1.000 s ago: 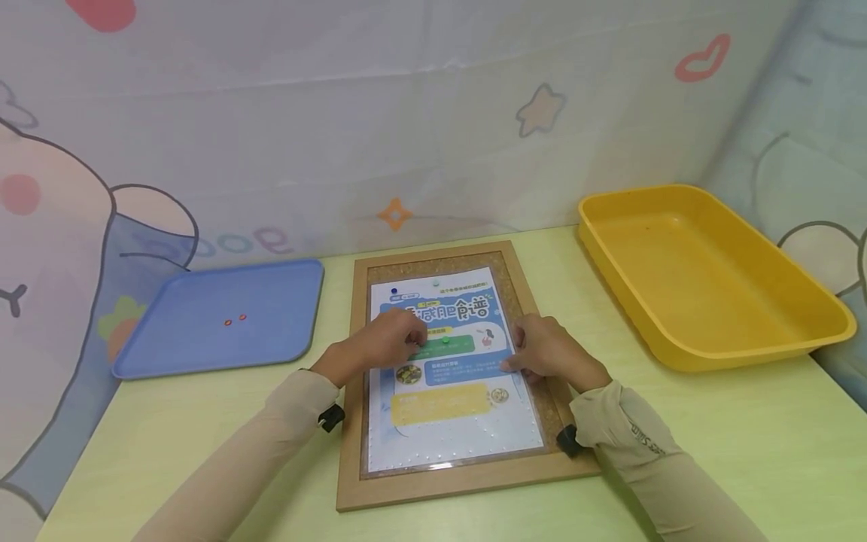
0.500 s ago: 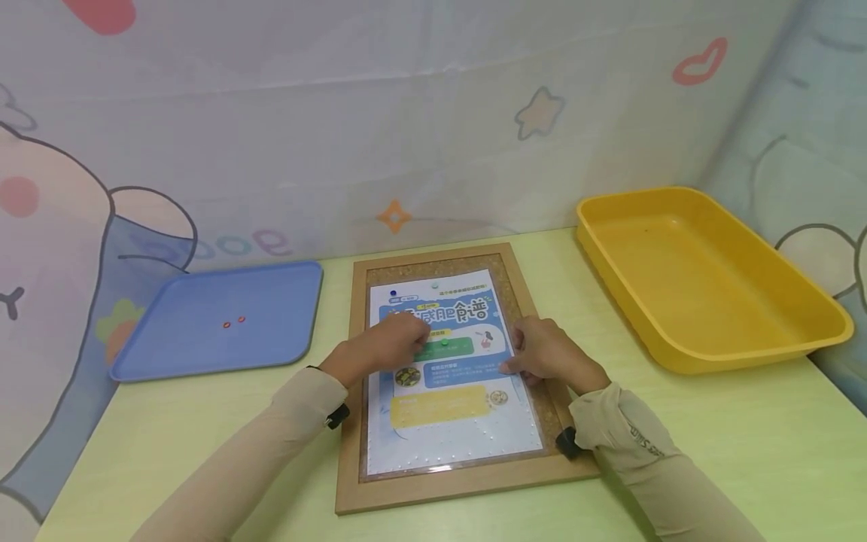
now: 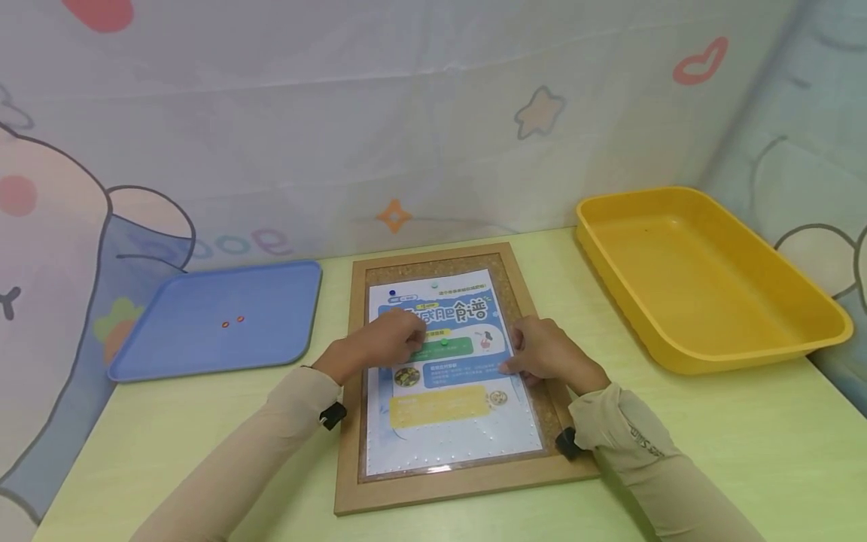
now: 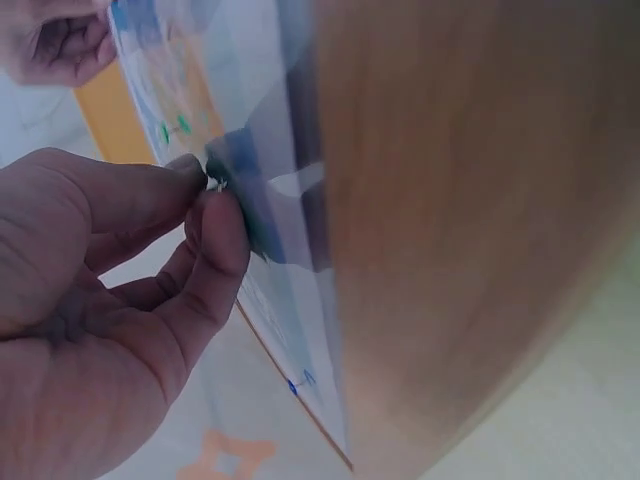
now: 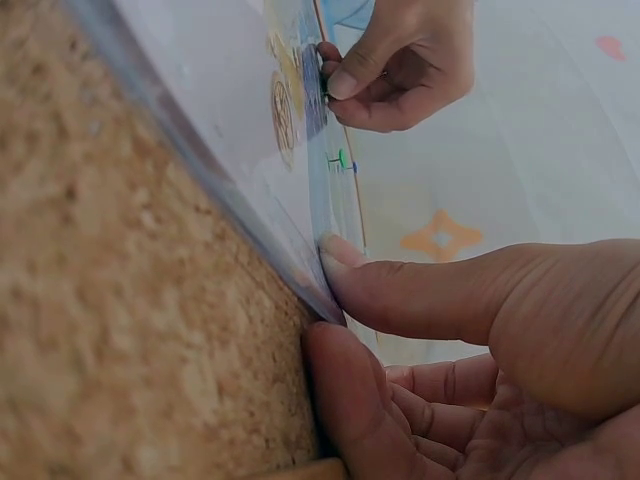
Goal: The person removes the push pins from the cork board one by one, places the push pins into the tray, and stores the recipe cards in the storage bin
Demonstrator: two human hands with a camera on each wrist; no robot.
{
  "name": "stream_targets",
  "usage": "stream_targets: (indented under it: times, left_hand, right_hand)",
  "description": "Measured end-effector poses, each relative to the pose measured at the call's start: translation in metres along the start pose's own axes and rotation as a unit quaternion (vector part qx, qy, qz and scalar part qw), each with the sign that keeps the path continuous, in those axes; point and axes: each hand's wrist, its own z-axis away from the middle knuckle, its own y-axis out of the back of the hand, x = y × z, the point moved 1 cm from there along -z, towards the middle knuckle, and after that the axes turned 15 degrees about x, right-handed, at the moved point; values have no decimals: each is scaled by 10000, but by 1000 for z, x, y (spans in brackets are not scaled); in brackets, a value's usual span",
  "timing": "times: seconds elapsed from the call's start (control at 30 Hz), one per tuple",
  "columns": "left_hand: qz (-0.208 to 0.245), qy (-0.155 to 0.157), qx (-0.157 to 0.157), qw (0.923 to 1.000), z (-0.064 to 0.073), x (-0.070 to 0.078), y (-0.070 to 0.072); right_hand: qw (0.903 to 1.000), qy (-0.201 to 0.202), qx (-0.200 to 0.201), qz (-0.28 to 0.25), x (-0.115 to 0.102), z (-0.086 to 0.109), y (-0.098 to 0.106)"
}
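Note:
A printed poster point(image 3: 447, 436) in a clear plastic sleeve lies on a wood-framed corkboard point(image 3: 400, 497). My left hand point(image 3: 386, 342) is over the poster's left half. Its thumb and forefinger pinch a small pushpin point(image 4: 216, 183) against the sleeve, mostly hidden by the fingertips. At the poster's right edge, my right hand point(image 3: 547, 350) pinches the sleeve's edge, thumb on top and forefinger by the cork point(image 5: 150, 300). A green pushpin point(image 3: 444, 342) stands in the poster's middle; a dark blue pushpin point(image 3: 392, 292) and a pale green pushpin point(image 3: 435, 285) are near its top.
A blue tray point(image 3: 278, 293) stands at the left, bearing two small red-orange pieces point(image 3: 233, 321), too small to tell. At the right is a deep yellow tub point(image 3: 677, 263). A printed cloth backdrop point(image 3: 433, 135) rises behind the pale green table point(image 3: 223, 421).
My left hand tips over a little at the wrist, then turns back, staying at the same spot on the poster. My right hand keeps its place at the edge.

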Motion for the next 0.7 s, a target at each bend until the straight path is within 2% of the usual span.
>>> stream_targets:
  times: [0.1, 0.27, 0.7]
  left_hand:
    - [24, -91, 79, 9999, 2, 1, -1]
    - [59, -64, 146, 9999, 3, 0, 0]
    - [188, -202, 333, 9991, 13, -17, 10]
  right_hand:
    - [10000, -11, 7, 29, 1, 0, -1]
    - [10000, 53, 12, 24, 0, -1, -1]
    - [9999, 118, -7, 8, 1, -1, 0]
